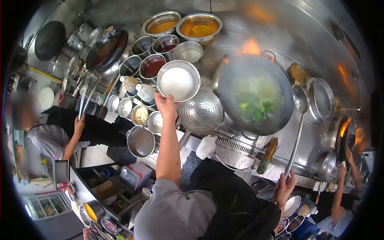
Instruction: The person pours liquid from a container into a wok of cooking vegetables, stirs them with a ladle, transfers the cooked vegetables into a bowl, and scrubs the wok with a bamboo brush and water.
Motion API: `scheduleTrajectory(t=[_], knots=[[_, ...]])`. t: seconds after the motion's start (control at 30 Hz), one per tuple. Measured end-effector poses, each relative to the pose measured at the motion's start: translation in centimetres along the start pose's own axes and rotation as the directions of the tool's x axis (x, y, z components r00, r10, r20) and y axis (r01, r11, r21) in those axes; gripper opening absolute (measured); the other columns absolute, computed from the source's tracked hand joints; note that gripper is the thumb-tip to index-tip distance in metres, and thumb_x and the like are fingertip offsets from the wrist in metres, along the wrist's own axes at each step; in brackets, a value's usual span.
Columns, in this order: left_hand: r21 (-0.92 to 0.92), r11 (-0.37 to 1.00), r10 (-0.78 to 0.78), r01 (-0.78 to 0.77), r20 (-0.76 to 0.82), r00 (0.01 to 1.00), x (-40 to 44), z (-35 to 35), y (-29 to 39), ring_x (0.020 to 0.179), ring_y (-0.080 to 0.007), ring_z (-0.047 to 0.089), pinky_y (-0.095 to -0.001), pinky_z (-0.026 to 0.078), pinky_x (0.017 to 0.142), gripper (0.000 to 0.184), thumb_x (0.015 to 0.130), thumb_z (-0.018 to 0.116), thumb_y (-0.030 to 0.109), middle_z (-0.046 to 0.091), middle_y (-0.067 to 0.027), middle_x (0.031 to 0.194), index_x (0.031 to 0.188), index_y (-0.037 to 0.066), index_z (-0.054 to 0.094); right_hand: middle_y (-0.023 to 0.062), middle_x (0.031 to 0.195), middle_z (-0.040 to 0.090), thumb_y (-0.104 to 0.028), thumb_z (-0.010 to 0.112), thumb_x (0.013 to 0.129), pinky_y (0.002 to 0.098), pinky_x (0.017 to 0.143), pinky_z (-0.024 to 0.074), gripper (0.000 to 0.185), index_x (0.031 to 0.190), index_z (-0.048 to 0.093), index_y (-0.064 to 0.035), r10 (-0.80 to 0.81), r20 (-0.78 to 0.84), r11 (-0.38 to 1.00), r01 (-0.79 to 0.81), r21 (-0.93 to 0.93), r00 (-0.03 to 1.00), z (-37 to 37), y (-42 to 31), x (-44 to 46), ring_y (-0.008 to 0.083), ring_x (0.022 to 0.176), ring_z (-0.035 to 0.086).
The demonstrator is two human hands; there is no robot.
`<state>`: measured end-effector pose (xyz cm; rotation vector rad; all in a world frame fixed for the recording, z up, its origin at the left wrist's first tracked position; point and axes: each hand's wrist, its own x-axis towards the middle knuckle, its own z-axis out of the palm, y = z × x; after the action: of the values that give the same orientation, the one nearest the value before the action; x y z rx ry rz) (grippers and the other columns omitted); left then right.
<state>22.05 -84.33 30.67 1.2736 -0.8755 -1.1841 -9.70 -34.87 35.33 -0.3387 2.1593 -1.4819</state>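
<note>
My left hand [166, 105] grips the near rim of a round metal bowl [194, 96] that holds a white substance. It is above the sauce containers, beside a perforated metal strainer [201, 112]. At the right, my right hand [283, 186] is closed around the handle of a long metal ladle [301, 99], whose head lies near the wok's right rim. Green vegetables [258, 109] steam in the large wok [275, 76], and flame shows behind its far edge.
Two bowls of amber liquid [199, 29] stand at the back. A bamboo brush [267, 156] and white cloth [206, 147] lie along the front edge. A person with tongs [60, 134] stands left; another person [340, 196] works at the right beside flames.
</note>
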Motion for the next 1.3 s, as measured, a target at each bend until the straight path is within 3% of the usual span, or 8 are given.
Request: scheduleTrajectory(t=[0.37, 0.67, 0.83, 0.9, 1.0, 1.13, 1.23, 1.3], knots=[[-0.025, 0.996, 0.083, -0.081, 0.484, 0.871, -15.6, 10.9, 8.5, 0.096, -0.0311, 0.072, -0.0453, 0.07, 0.064, 0.029, 0.089, 0.052, -0.008, 0.06, -0.018, 0.115, 0.107, 0.009, 0.037, 0.0002, 0.073, 0.056, -0.012, 0.066, 0.103, 0.0236, 0.043, 0.0389, 0.055, 0.153, 0.046, -0.0001, -0.022, -0.031, 0.993, 0.026, 0.111, 0.999, -6.2, 1.6, 0.1, 0.0059, 0.05, 0.049], [-0.113, 0.994, 0.093, -0.013, 0.746, 0.66, -29.4, 26.6, 2.1, 0.096, -0.0297, 0.071, -0.0439, 0.07, 0.061, 0.032, 0.088, 0.052, -0.013, 0.058, -0.0147, 0.117, 0.104, 0.01, 0.037, -0.0007, 0.073, 0.056, -0.009, 0.066, 0.102, 0.0243, 0.042, 0.0386, 0.055, 0.153, 0.046, -0.0007, 0.047, -0.24, 0.976, 0.006, 0.218, 0.97, -15.5, 3.9, -2.8, 0.0064, 0.049, 0.049], [-0.151, 0.949, 0.296, -0.278, 0.734, 0.611, -35.7, 34.8, -4.3, 0.119, -0.0348, 0.06, -0.0409, 0.071, 0.06, 0.027, 0.086, 0.054, -0.012, 0.04, -0.0179, 0.147, 0.099, 0.006, 0.039, 0.001, 0.082, 0.059, -0.008, 0.069, 0.1, 0.0248, 0.044, 0.0394, 0.056, 0.153, 0.049, -0.0027, 0.112, -0.32, 0.976, -0.043, 0.215, 0.941, -19.4, 4.9, -4.9, 0.0057, 0.053, 0.052], [-0.146, 0.961, 0.263, -0.235, 0.748, 0.609, -39.4, 36.4, -4.5, 0.129, -0.0376, 0.053, -0.0402, 0.071, 0.06, 0.026, 0.085, 0.056, -0.01, 0.033, -0.0221, 0.151, 0.096, 0.005, 0.037, 0.0005, 0.08, 0.058, -0.009, 0.069, 0.1, 0.025, 0.044, 0.039, 0.056, 0.153, 0.05, -0.0026, 0.131, -0.363, 0.977, -0.058, 0.207, 0.923, -20.5, 5.3, -5.5, 0.0057, 0.052, 0.052], [-0.168, 0.92, 0.353, -0.355, 0.75, 0.56, -42.1, 39.0, -6.8, 0.128, -0.0378, 0.053, -0.0397, 0.071, 0.06, 0.027, 0.086, 0.056, -0.011, 0.032, -0.0232, 0.15, 0.096, 0.005, 0.037, -0.0007, 0.076, 0.056, -0.009, 0.07, 0.1, 0.0253, 0.043, 0.0382, 0.057, 0.153, 0.05, -0.002, 0.157, -0.386, 0.979, -0.093, 0.18, 0.909, -21.9, 6.1, -6.5, 0.0056, 0.051, 0.052], [-0.179, 0.925, 0.342, -0.335, 0.778, 0.527, -44.6, 41.0, -8.8, 0.129, -0.037, 0.052, -0.0398, 0.071, 0.059, 0.026, 0.086, 0.056, -0.011, 0.033, -0.0224, 0.15, 0.095, 0.005, 0.037, -0.0012, 0.075, 0.054, -0.008, 0.069, 0.1, 0.0254, 0.043, 0.0377, 0.057, 0.153, 0.049, -0.0014, 0.204, -0.417, 0.971, -0.129, 0.201, 0.885, -23.0, 6.8, -7.1, 0.0053, 0.05, 0.052], [-0.176, 0.936, 0.317, -0.306, 0.797, 0.513, -45.6, 41.7, -9.8, 0.13, -0.0384, 0.051, -0.0401, 0.072, 0.064, 0.026, 0.085, 0.056, -0.011, 0.034, -0.0236, 0.149, 0.094, 0.006, 0.038, 0.0001, 0.079, 0.058, -0.009, 0.069, 0.1, 0.0246, 0.044, 0.0386, 0.058, 0.154, 0.047, -0.0017, 0.225, -0.415, 0.96, -0.127, 0.25, 0.882, -23.5, 7.6, -7.6, 0.0052, 0.051, 0.052], [-0.16, 0.888, 0.383, -0.43, 0.775, 0.503, -45.5, 42.6, -11.3, 0.13, -0.0394, 0.052, -0.0362, 0.067, 0.072, 0.027, 0.082, 0.058, -0.011, 0.038, -0.0267, 0.149, 0.093, 0.006, 0.04, 0.0004, 0.079, 0.058, -0.009, 0.069, 0.1, 0.0245, 0.044, 0.0389, 0.058, 0.154, 0.047, -0.0018, 0.229, -0.42, 0.959, -0.128, 0.253, 0.878, -23.7, 7.7, -7.6, 0.0052, 0.051, 0.052]])
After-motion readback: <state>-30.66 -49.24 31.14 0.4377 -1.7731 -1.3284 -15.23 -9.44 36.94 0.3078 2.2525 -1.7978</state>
